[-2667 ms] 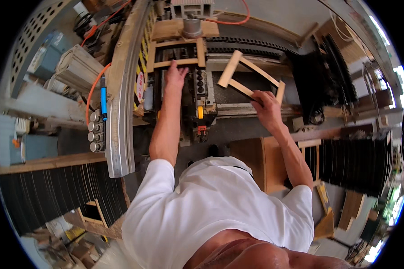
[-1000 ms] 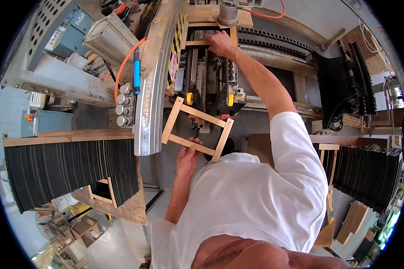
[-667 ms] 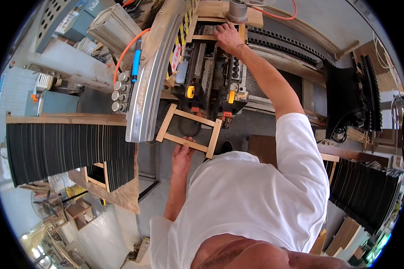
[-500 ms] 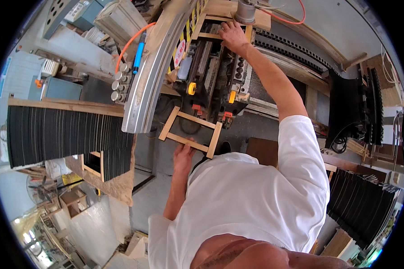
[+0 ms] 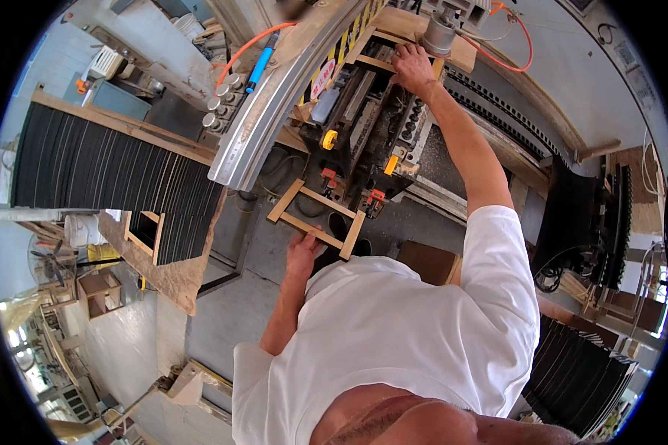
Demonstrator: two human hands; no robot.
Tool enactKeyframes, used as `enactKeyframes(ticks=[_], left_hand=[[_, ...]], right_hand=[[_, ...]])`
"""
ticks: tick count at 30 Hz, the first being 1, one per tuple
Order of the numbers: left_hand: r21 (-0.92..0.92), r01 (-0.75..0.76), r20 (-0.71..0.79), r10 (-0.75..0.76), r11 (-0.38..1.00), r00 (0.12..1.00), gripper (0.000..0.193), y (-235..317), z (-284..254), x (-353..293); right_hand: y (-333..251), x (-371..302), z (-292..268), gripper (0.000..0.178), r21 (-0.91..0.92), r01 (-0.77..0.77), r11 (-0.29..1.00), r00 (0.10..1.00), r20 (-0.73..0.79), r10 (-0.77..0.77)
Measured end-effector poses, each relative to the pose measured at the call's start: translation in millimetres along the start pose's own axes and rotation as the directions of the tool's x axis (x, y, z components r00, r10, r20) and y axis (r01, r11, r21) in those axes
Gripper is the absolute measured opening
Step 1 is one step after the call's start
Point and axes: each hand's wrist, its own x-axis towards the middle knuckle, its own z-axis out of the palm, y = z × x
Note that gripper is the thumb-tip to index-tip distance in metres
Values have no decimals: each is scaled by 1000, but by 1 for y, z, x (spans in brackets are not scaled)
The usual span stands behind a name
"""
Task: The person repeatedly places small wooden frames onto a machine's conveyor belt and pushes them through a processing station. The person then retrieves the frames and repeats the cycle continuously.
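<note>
The left hand [image 5: 303, 252] is closed on the near rail of a small wooden frame [image 5: 317, 219], which is held low in front of the body, just below the machine [image 5: 364, 126]. The right hand [image 5: 412, 68] is stretched far forward and laid flat, fingers spread, on another wooden frame [image 5: 393, 52] set on top of the machine, beside a grey metal cylinder [image 5: 439, 33]. A curved metal guard [image 5: 274, 104] is seen to the left, with stacked black panels [image 5: 104, 178] beyond it.

L hand [image 5: 303, 252] was low near the torso, fingers curled shut in a grip — R arm stretched fully fwd, R hand [image 5: 412, 67] palm-down, fingers spread.
</note>
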Motion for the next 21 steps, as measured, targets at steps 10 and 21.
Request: enactKeyframes(ticks=[10, 21], left_hand=[[89, -32, -104, 42, 996, 994, 30, 5, 0, -2], [180, -189, -274, 234, 965, 933, 32, 36, -33, -47]], right_hand=[[-1, 3, -8, 51, 8, 31, 1000, 1000, -4, -31], [-12, -1, -14, 55, 8, 25, 1000, 999, -31, -25]])
